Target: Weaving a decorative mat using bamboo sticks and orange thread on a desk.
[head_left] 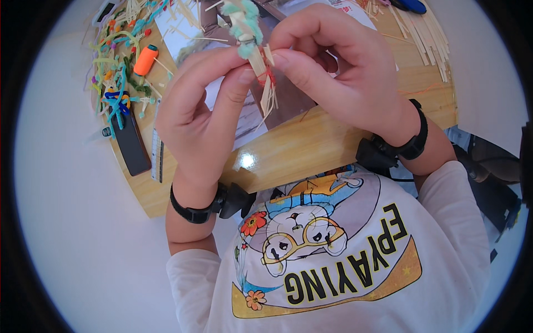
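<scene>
Between my two hands, above the table's near part, is a small bundle of pale straw-like strips [257, 62]. Fluffy mint-green pipe cleaner [244, 25] wraps its upper part, and red thread [266, 76] circles it lower down, where loose strip ends stick out. My left hand [202, 108] is closed, pinching the bundle from the left between thumb and index finger. From the right, the thumb and index finger of my right hand [347, 75] pinch at the bundle's edge near the red thread. The fingertips partly hide what the right hand grips.
On the wooden table [311, 145], colourful pipe cleaners [119, 41], an orange thread spool [145, 60], a black phone [132, 143] and a ruler [157, 152] lie left. Printed sheets [252, 119] lie beneath my hands. Pale strips [427, 41] and a dark-blue object [412, 5] lie far right.
</scene>
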`<state>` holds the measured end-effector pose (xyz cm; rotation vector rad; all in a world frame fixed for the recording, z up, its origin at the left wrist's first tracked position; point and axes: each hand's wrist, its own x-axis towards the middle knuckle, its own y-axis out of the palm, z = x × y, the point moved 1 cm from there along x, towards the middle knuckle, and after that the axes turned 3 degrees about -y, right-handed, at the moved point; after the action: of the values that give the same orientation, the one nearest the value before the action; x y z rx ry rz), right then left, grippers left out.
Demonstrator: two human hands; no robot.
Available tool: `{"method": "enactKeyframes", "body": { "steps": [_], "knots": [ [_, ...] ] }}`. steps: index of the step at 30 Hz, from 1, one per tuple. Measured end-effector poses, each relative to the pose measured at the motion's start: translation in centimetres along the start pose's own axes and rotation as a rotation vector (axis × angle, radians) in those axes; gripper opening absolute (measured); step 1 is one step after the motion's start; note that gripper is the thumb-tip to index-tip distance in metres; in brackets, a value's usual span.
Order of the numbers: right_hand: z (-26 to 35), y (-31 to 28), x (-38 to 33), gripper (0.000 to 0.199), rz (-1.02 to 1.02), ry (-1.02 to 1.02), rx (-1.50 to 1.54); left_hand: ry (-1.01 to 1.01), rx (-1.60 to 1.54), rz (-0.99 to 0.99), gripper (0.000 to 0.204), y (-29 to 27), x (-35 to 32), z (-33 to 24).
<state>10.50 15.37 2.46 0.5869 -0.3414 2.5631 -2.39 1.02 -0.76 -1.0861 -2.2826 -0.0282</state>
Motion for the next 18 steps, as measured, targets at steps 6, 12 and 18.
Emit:
{"method": "enactKeyframes", "body": {
  "steps": [6,12,18],
  "knots": [
    [-0.3,0.1,-0.4,0.011,0.047,-0.011,0.044,0.163,0.251,0.021,0.021,-0.2,0.4,-1.1],
    [-2.3,1.0,-0.4,0.011,0.051,-0.038,-0.085,0.254,0.294,0.014,0.022,-0.4,0.7,-0.9],
    [-2.1,0.5,0.2,0.009,0.165,0.164,-0.032,0.125,0.206,-0.026,0.016,-0.6,1.2,-0.3]
  ]
}}
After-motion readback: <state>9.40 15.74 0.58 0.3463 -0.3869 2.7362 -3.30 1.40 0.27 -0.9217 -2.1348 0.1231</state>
